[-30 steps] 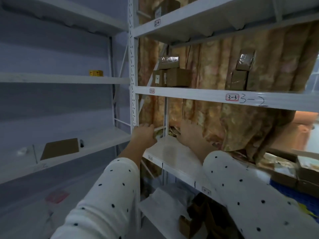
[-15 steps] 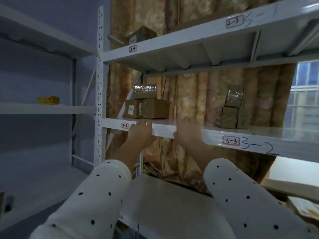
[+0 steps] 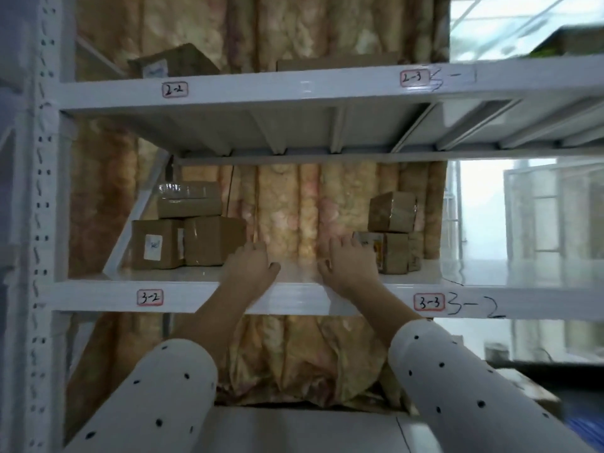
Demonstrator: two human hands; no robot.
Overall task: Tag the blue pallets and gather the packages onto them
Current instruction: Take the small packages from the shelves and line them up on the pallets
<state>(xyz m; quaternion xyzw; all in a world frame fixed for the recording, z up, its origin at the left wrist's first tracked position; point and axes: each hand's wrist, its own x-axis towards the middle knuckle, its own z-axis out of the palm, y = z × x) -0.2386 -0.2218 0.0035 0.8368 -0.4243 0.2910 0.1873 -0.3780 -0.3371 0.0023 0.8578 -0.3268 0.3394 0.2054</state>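
Note:
Both my hands reach onto the white shelf (image 3: 202,295) marked 3-2. My left hand (image 3: 250,268) lies open just right of a stack of three brown packages: a labelled box (image 3: 155,245), a plain box (image 3: 212,240) and a taped box on top (image 3: 189,201). My right hand (image 3: 349,263) is open, its fingers at a printed box (image 3: 387,253) that carries a smaller taped package (image 3: 392,212). Neither hand holds anything. A sliver of a blue pallet (image 3: 588,426) shows at the lower right.
The shelf above (image 3: 294,89), marked 2-2 and 2-3, carries a tilted box (image 3: 170,65) and a flat one (image 3: 333,64). A patterned curtain (image 3: 287,207) hangs behind the rack. A white upright post (image 3: 42,223) stands at the left, a window at the right.
My view has lifted from the low shelf to shelf 3-2. Both hands rose with it and now reach onto that shelf between the two package stacks.

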